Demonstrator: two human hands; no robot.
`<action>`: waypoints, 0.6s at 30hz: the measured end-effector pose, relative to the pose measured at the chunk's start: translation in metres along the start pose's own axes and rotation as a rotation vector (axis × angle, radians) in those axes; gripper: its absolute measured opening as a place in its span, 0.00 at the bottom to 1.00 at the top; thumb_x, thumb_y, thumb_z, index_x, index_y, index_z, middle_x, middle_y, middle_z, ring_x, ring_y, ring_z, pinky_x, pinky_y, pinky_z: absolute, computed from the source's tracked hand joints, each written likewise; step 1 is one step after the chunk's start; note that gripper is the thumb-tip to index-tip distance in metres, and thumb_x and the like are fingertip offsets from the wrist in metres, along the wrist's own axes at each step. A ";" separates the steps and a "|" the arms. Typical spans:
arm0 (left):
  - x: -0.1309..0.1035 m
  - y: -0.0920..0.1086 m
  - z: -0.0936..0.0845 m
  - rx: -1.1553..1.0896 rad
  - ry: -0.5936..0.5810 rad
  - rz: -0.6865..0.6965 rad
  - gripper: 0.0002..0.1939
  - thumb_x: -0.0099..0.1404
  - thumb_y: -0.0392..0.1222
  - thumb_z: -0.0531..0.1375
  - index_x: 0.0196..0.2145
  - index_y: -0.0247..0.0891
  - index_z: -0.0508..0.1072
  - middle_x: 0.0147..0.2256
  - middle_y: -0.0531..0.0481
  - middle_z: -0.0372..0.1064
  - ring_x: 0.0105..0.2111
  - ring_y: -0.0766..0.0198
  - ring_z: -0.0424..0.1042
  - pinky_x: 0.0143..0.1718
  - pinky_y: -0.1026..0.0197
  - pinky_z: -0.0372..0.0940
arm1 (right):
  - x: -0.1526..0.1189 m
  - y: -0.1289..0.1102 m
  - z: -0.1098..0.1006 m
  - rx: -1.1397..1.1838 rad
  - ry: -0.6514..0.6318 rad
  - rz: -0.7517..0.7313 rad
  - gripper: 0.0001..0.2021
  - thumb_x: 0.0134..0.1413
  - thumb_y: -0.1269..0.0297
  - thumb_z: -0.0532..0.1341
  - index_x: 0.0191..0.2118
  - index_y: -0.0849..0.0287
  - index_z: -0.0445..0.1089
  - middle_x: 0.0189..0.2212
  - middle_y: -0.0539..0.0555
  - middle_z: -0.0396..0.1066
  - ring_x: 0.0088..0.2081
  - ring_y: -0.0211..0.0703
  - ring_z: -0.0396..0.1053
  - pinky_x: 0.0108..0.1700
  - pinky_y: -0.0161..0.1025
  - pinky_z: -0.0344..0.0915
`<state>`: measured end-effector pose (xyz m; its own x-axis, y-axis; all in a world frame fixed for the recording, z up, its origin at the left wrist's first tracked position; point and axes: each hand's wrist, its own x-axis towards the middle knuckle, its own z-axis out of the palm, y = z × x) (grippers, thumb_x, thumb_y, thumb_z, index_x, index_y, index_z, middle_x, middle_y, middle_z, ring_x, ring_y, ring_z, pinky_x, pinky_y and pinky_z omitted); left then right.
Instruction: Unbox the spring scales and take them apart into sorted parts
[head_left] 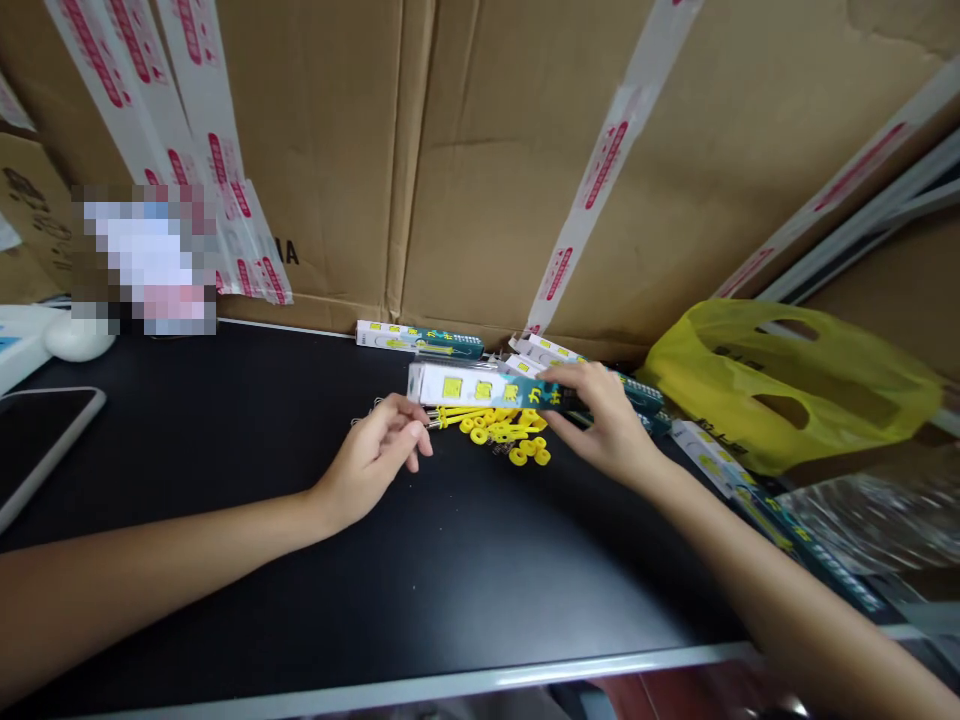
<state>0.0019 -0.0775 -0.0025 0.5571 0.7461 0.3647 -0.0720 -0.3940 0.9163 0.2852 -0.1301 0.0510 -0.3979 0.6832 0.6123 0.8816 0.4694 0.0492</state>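
My right hand (604,415) grips the dark end of a long, narrow white and green box (487,388) with yellow characters, held level above the table. Near the box's white left end is my left hand (382,445), its fingers curled and the thumb toward them; whether it pinches anything small I cannot make out. Beneath the box and between my hands lie several yellow rings (517,456) and thin yellow parts (457,413) with metal hooks.
Several similar boxes (420,340) lie at the back and right of the black table (300,610). A yellow plastic bag (787,380) and clear plastic (877,510) are at the right. A phone (41,440) lies left. Large cardboard (322,150) stands behind.
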 end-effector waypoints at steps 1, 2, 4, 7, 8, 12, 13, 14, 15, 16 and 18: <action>0.000 -0.001 0.000 -0.033 0.007 0.013 0.09 0.70 0.46 0.49 0.43 0.38 0.61 0.31 0.53 0.67 0.24 0.72 0.66 0.22 0.70 0.59 | -0.009 -0.001 0.000 -0.018 0.016 -0.002 0.17 0.55 0.69 0.60 0.50 0.54 0.60 0.44 0.58 0.69 0.45 0.52 0.66 0.44 0.47 0.60; -0.001 -0.001 0.000 -0.054 0.002 0.022 0.10 0.70 0.46 0.50 0.45 0.39 0.60 0.32 0.53 0.67 0.24 0.72 0.66 0.21 0.70 0.59 | -0.017 -0.002 0.000 -0.035 0.033 -0.001 0.18 0.55 0.69 0.60 0.51 0.54 0.60 0.44 0.58 0.69 0.45 0.52 0.66 0.43 0.47 0.60; -0.002 0.000 0.000 -0.073 -0.029 0.027 0.13 0.69 0.46 0.51 0.49 0.39 0.58 0.33 0.52 0.67 0.25 0.72 0.67 0.20 0.70 0.59 | -0.028 -0.003 0.001 -0.047 0.055 -0.005 0.19 0.54 0.70 0.60 0.51 0.54 0.60 0.44 0.58 0.70 0.44 0.52 0.67 0.42 0.46 0.59; -0.003 0.004 0.000 -0.072 -0.068 0.036 0.13 0.68 0.45 0.52 0.48 0.38 0.59 0.34 0.51 0.67 0.26 0.72 0.67 0.20 0.71 0.59 | -0.035 -0.002 0.000 -0.041 0.039 -0.020 0.20 0.54 0.71 0.60 0.52 0.54 0.60 0.44 0.58 0.70 0.45 0.52 0.67 0.43 0.46 0.59; -0.004 0.004 0.000 -0.064 -0.075 0.041 0.12 0.68 0.44 0.52 0.46 0.38 0.60 0.35 0.51 0.66 0.25 0.72 0.66 0.20 0.71 0.59 | -0.036 -0.001 -0.001 -0.044 0.028 -0.027 0.20 0.54 0.71 0.60 0.53 0.54 0.60 0.44 0.58 0.70 0.45 0.51 0.67 0.43 0.46 0.59; -0.003 0.005 0.000 -0.017 -0.105 0.030 0.09 0.66 0.42 0.53 0.43 0.37 0.61 0.33 0.52 0.64 0.25 0.73 0.66 0.20 0.72 0.59 | -0.036 -0.001 -0.007 -0.073 0.007 -0.040 0.22 0.55 0.71 0.59 0.55 0.51 0.59 0.45 0.57 0.71 0.45 0.51 0.67 0.44 0.47 0.59; -0.003 0.005 -0.001 -0.002 -0.109 0.021 0.09 0.66 0.42 0.53 0.43 0.37 0.61 0.32 0.53 0.64 0.25 0.73 0.66 0.20 0.72 0.59 | -0.037 -0.001 -0.008 -0.078 0.003 -0.040 0.22 0.55 0.70 0.59 0.55 0.50 0.59 0.45 0.57 0.71 0.45 0.51 0.67 0.44 0.47 0.59; -0.003 0.005 -0.001 0.016 -0.109 0.013 0.09 0.65 0.41 0.54 0.43 0.37 0.61 0.32 0.53 0.64 0.26 0.73 0.66 0.20 0.72 0.59 | -0.037 -0.001 -0.009 -0.084 -0.001 -0.040 0.22 0.55 0.70 0.59 0.56 0.50 0.59 0.45 0.57 0.71 0.45 0.51 0.68 0.44 0.47 0.59; -0.003 0.005 -0.001 0.036 -0.106 0.008 0.10 0.65 0.41 0.54 0.43 0.37 0.61 0.32 0.53 0.64 0.26 0.73 0.66 0.20 0.72 0.60 | -0.037 -0.001 -0.010 -0.091 -0.007 -0.039 0.22 0.55 0.70 0.59 0.56 0.50 0.59 0.45 0.56 0.71 0.44 0.51 0.68 0.44 0.47 0.59; -0.002 0.005 -0.001 0.059 -0.102 0.003 0.10 0.64 0.41 0.55 0.42 0.37 0.61 0.32 0.53 0.64 0.26 0.72 0.65 0.21 0.71 0.60 | -0.037 0.000 -0.011 -0.099 -0.011 -0.040 0.22 0.56 0.69 0.60 0.55 0.50 0.60 0.44 0.56 0.71 0.44 0.50 0.68 0.43 0.47 0.59; -0.002 0.006 -0.001 0.107 -0.099 -0.006 0.10 0.63 0.40 0.55 0.41 0.37 0.62 0.33 0.52 0.64 0.27 0.72 0.65 0.23 0.70 0.61 | -0.036 0.000 -0.012 -0.115 -0.017 -0.045 0.21 0.55 0.69 0.60 0.55 0.50 0.61 0.44 0.56 0.72 0.42 0.50 0.68 0.43 0.47 0.60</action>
<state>-0.0003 -0.0809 0.0024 0.6362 0.6942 0.3367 0.0172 -0.4490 0.8933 0.3025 -0.1620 0.0385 -0.4416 0.6727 0.5936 0.8854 0.4338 0.1671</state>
